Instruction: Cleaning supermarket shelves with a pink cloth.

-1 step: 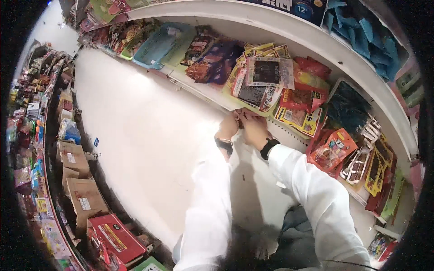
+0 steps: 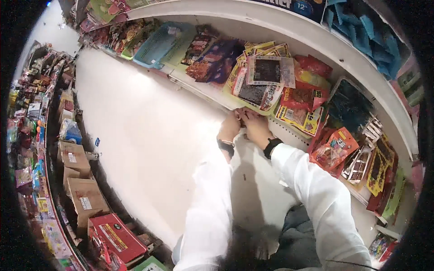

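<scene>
Both hands meet at the front edge of the lower shelf (image 2: 203,97), fingertips drawn together. My left hand (image 2: 229,128) is closed, its fingers bent against those of my right hand (image 2: 254,126), which is closed too. Whatever they pinch is hidden or too small to name. Just beyond them lies a yellow-green tray (image 2: 266,112) with flat snack packets (image 2: 255,93), one bearing a dark picture. Right of these are red and yellow snack bags (image 2: 302,116). Each wrist wears a dark band, below which white sleeves begin.
A blue plastic basket (image 2: 156,47) and purple packets (image 2: 221,61) sit farther left on the shelf. At right are an orange packet (image 2: 334,148) and a clear-lidded dark tub (image 2: 348,106). Across the pale floor (image 2: 144,122), cardboard boxes (image 2: 86,198) and a red box (image 2: 118,239) line another shelf.
My hands have shifted very slightly, fingertips still together at the shelf edge. Nothing on the shelves has visibly moved.
</scene>
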Demonstrator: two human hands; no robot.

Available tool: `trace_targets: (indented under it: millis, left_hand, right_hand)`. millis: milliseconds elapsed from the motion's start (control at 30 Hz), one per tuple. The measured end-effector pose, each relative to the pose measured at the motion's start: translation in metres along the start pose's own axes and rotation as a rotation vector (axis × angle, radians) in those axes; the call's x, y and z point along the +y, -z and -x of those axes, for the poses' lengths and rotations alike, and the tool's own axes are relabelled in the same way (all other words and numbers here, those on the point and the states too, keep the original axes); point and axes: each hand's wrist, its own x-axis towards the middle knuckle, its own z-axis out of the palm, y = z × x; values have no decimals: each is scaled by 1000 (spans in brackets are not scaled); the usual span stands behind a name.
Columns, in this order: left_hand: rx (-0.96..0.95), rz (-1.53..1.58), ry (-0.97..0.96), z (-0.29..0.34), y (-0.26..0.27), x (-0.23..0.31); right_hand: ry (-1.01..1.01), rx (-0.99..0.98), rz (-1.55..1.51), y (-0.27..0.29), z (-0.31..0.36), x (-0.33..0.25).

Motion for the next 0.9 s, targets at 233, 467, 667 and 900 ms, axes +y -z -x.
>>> trace_targets:
  millis: [233,467,667,900]
  left_hand:
    - [-2,-386,-51,33,12,41]
    - [-16,-473,17,26,-1,45]
    - [-106,-353,-30,29,18,41]
    - [-309,-368,105,19,44,46]
  right_hand:
    - [-62,-97,-18,19,-11,7]
    - [-138,-83,-57,1,-19,7]
    - [-19,-60,119,2,-20,2]
    - [-108,-93,-48,1,-20,6]
